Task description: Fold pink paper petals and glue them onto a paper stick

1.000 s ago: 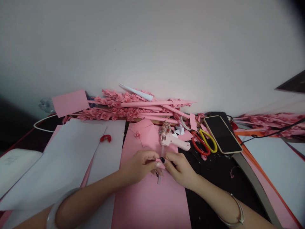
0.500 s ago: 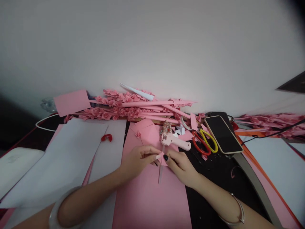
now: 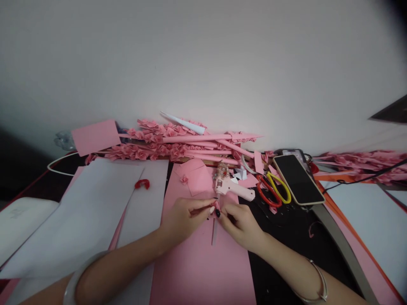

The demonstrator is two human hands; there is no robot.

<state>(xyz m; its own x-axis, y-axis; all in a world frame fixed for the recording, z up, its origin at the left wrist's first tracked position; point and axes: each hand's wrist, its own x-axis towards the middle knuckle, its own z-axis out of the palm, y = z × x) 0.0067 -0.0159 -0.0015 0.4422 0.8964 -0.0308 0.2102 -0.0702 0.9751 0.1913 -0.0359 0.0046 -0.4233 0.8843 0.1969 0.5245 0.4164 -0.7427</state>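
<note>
Between my fingertips is a small folded piece of pink paper [image 3: 216, 205], mostly covered by them. My left hand [image 3: 182, 216] pinches it from the left, and my right hand [image 3: 241, 223] pinches it from the right. Just beyond the fingers lies a pale pink glue gun [image 3: 233, 186], its clear glue stick [image 3: 214, 232] reaching back beneath my hands over a large pink paper sheet [image 3: 203, 271]. A little pink paper flower [image 3: 184, 179] rests on the sheet, left of the glue gun.
Red-handled scissors [image 3: 269, 192] with a yellow handle [image 3: 281, 186] alongside and a phone [image 3: 299, 179] lie to the right. Pink paper flower stems [image 3: 149, 150] are piled along the wall. White sheets [image 3: 92, 203] cover the left, with a red object [image 3: 142, 183] on them.
The pink paper has gone from a flatter, more visible piece to a smaller folded one between my fingers. My hands have shifted only slightly. The phone behind the front one now shows a lit screen.
</note>
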